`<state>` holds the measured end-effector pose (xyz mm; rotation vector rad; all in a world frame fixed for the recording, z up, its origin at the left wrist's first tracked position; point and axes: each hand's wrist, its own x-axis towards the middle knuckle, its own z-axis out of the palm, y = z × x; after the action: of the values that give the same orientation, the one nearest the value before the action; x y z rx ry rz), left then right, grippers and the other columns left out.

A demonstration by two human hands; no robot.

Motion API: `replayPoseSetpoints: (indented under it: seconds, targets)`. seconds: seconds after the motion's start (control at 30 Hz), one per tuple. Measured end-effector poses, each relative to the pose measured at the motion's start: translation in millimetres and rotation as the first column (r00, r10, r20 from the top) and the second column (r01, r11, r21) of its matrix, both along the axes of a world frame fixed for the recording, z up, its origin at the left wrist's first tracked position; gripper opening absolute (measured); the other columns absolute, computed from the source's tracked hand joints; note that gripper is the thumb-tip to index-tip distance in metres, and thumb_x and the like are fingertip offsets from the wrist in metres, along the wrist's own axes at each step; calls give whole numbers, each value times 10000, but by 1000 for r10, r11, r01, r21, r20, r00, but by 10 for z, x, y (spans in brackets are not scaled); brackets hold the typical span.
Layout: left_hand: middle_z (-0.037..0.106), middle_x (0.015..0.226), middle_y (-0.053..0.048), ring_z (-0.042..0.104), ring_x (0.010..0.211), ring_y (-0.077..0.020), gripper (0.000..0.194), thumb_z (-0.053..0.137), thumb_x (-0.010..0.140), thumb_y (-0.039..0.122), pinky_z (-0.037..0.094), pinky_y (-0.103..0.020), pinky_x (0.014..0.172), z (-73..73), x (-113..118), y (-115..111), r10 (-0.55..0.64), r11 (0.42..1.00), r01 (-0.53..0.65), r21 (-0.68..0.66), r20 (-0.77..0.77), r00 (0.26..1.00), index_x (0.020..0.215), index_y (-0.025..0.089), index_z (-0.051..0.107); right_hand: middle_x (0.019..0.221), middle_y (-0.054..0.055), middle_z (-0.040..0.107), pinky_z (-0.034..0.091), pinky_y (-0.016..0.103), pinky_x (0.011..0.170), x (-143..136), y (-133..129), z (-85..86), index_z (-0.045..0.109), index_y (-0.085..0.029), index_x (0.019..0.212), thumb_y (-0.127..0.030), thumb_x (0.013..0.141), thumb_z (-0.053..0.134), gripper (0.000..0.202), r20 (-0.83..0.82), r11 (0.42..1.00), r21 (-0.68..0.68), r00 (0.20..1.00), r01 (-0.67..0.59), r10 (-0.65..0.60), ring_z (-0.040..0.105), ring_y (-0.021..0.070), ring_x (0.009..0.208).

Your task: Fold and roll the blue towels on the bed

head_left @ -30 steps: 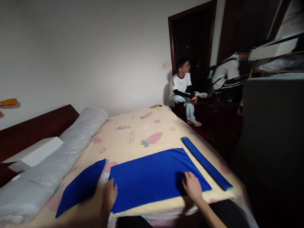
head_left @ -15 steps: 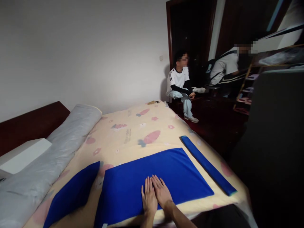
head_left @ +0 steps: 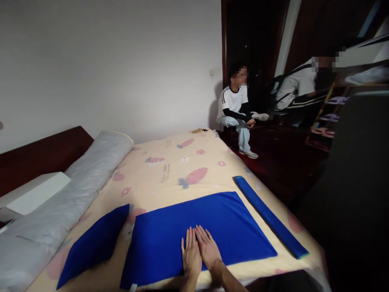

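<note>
Blue cloth lies spread flat on the bed, between a smaller blue piece and a blue roll, under the left hand and right hand, both grips open, fingers straight, where light, even palm pressure would best avoid dragging up creases.

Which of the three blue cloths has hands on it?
The wide middle cloth: the left hand and right hand lie on it. No hand touches the smaller left cloth or narrow right strip.
</note>
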<state>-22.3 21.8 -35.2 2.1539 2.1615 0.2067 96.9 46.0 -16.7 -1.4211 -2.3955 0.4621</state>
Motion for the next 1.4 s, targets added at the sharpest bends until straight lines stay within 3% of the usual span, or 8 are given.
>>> replayPoseSetpoints:
  seconds: [0.17, 0.4, 0.53, 0.67, 0.9, 1.17, 1.27, 1.4]
  targets:
    - [266, 1581, -11, 265, 1455, -198, 548, 233, 953, 243, 259, -478, 1195, -52, 7, 24, 23, 998, -22, 61, -6, 1000, 1497, 292, 186, 1554, 50, 300, 252, 445, 1177, 419, 108, -68, 317, -221, 1496, -371, 991, 303, 528, -16, 996, 91, 1000, -4, 6, 290, 218, 1434]
    - [307, 1573, -3, 292, 1444, -175, 535, 249, 969, 251, 282, -441, 1185, 15, 57, -8, 52, 992, -46, 121, -46, 998, 1499, 294, 190, 1542, 74, 340, 273, 490, 1153, 1869, 59, -309, 357, -200, 1485, -558, 967, 286, 634, 84, 929, 195, 939, 314, -334, 311, 252, 1426]
    - [303, 1572, 0, 289, 1445, -170, 527, 230, 969, 246, 277, -450, 1186, 46, 70, -17, 51, 992, -50, 113, -13, 999, 1494, 281, 212, 1528, 109, 371, 249, 491, 1164, 2214, 7, -413, 380, -141, 1476, -602, 949, 251, 712, 94, 879, 249, 894, 405, -439, 310, 267, 1426]
    - [294, 1574, -3, 282, 1448, -171, 529, 228, 967, 248, 276, -456, 1186, 55, 86, -14, 51, 992, -51, 114, 4, 999, 1495, 269, 220, 1516, 153, 380, 230, 514, 1168, 1780, 60, -327, 419, -91, 1448, -581, 962, 226, 717, 39, 849, 281, 879, 447, -475, 310, 291, 1424]
    - [304, 1570, -17, 297, 1442, -177, 529, 219, 964, 249, 262, -472, 1191, 21, 53, -10, 44, 993, -46, 104, 19, 999, 1493, 264, 233, 1553, 92, 301, 239, 461, 1176, 493, 69, -93, 350, -153, 1488, -517, 995, 239, 623, 6, 967, 126, 974, 223, -225, 269, 244, 1443]
    - [281, 1582, 6, 275, 1452, -176, 529, 227, 973, 330, 250, -466, 1194, 44, -1, 19, 13, 996, -14, 84, 9, 1000, 1501, 308, 194, 1568, 74, 238, 203, 484, 1186, 397, 33, -101, 296, -171, 1501, -525, 992, 222, 624, 4, 982, 50, 983, 184, -184, 228, 248, 1456]
    - [280, 1583, 16, 262, 1458, -191, 540, 265, 963, 422, 238, -475, 1193, 128, -363, 2, 50, 996, -49, 72, -18, 999, 1495, 338, 234, 1569, 62, 237, 207, 483, 1185, 438, 30, -62, 281, -194, 1505, -535, 991, 223, 620, -2, 981, 45, 982, 187, -187, 239, 244, 1453]
    - [326, 1570, -50, 288, 1448, -228, 583, 263, 935, 463, 266, -499, 1165, 132, -1330, -190, 440, 895, -434, 99, -54, 896, 1479, 267, 339, 1575, 44, 221, 190, 463, 1194, 452, 25, -48, 258, -197, 1509, -556, 989, 210, 634, 11, 985, 26, 985, 173, -173, 220, 231, 1459]
